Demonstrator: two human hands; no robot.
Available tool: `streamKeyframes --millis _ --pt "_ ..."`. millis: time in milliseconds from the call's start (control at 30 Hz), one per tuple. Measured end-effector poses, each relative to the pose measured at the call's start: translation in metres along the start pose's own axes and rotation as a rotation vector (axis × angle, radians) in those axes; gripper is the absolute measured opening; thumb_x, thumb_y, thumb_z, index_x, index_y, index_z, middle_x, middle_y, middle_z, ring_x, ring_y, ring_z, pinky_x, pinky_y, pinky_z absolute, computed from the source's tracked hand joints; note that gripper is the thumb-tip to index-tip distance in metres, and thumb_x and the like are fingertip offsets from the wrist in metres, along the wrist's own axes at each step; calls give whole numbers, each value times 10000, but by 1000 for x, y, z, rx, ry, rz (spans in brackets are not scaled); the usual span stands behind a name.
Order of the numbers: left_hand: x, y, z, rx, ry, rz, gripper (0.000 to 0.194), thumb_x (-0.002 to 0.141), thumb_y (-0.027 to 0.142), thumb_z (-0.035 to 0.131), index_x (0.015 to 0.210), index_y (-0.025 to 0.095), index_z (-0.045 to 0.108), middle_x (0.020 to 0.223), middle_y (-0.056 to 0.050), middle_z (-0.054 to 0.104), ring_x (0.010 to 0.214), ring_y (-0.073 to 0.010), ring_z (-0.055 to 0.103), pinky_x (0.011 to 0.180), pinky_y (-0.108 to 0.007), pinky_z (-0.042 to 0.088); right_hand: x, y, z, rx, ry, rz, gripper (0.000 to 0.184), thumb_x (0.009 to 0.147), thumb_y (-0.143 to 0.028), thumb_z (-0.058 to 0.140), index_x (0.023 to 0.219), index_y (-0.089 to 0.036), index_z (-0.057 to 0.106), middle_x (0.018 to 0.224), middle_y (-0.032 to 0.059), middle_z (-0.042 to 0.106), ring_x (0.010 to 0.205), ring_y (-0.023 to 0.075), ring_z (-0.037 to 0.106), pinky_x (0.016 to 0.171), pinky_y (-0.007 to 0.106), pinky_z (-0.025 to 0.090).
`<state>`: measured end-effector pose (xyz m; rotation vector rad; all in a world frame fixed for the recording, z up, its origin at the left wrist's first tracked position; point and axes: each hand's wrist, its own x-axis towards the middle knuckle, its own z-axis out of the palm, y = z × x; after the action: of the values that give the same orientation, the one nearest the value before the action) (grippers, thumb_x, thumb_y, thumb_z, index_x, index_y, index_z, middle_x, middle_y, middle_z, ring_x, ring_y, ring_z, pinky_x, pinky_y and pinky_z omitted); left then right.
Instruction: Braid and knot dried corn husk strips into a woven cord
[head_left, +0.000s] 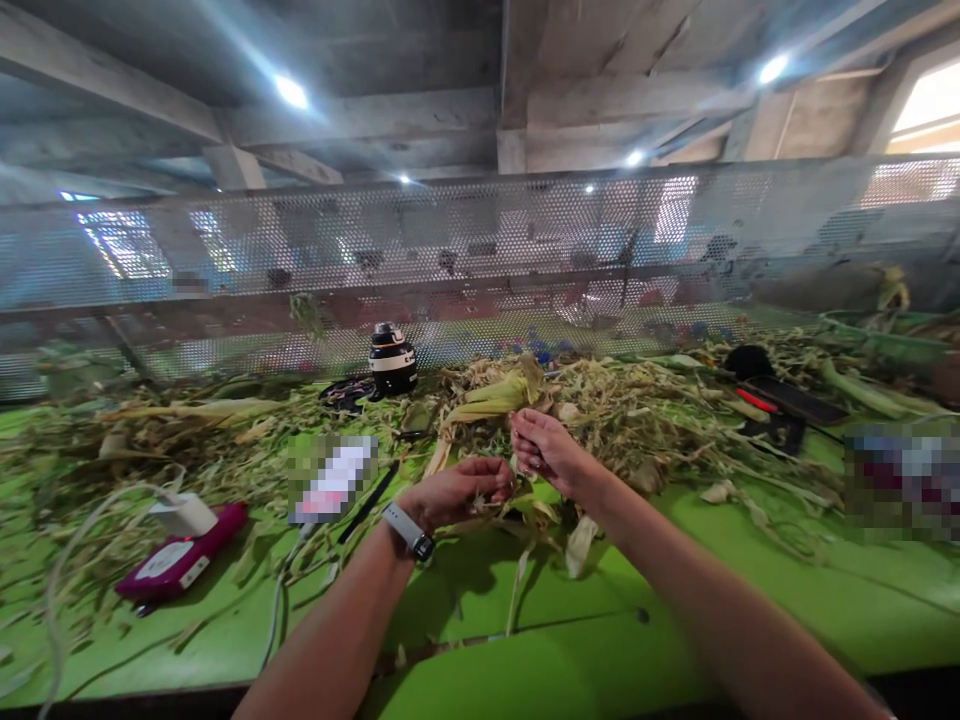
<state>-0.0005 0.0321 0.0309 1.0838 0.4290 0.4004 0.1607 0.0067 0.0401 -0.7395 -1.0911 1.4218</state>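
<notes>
My left hand [469, 485], with a grey-banded watch [409, 532] on the wrist, is closed low over the table, its fingertips pinching a small pale strip of corn husk. Close beside it, slightly higher and to the right, my right hand [551, 452] is also closed, thumb against fingers, on a thin bit of husk mostly hidden by the fingers. Just beyond both hands lies a yellow-green bundle of corn husks [491, 397]. Loose husk pieces [581, 545] lie or hang below the hands; which, I cannot tell.
Dry husk scraps [637, 430] cover much of the green tabletop [480, 670]. On the left are a phone [335, 480], a magenta power strip [184, 560] with a white charger [184, 513], and cables. A black jar-like container [393, 362] stands before a perforated metal screen [465, 240]. Dark items [795, 400] lie right.
</notes>
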Motion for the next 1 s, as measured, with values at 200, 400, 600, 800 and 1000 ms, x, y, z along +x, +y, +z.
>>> streamKeyframes --millis 200,400,600,800,1000 --pt "12 -9 -2 -221 223 150 284 545 245 837 671 143 603 591 21 560 507 -53 493 459 -158 332 0 -6 -4 -81 87 -167 420 729 -493 647 610 -208 363 437 -130 316 332 28 264 455 206 423" --pt "22 -18 -14 -201 453 18 415 656 579 678 734 173 645 651 -21 645 535 -117 600 405 -182 312 -5 -11 -1 -297 48 -245 408 739 -555 605 629 -210 416 459 -92 393 390 67 396 456 223 409" --pt "16 -13 -13 -85 118 -211 679 706 767 419 563 137 627 531 -90 613 416 -127 537 366 -219 309 -6 -10 -1 -347 14 -241 430 740 -590 588 635 -212 410 504 -78 396 426 76 401 417 211 364" --pt "14 -17 -4 -108 68 0 235 631 295 791 777 139 693 714 -58 676 598 -126 605 560 -224 436 -5 -9 -4 -408 -21 -260 408 778 -572 558 648 -205 437 486 -69 457 423 79 430 460 218 379" --pt "15 -14 -3 -200 164 154 179 600 176 808 661 131 647 756 -38 685 681 -129 633 730 -275 463 -7 -15 -3 -379 64 -304 384 756 -542 597 629 -207 459 475 -53 500 429 96 474 492 240 419"
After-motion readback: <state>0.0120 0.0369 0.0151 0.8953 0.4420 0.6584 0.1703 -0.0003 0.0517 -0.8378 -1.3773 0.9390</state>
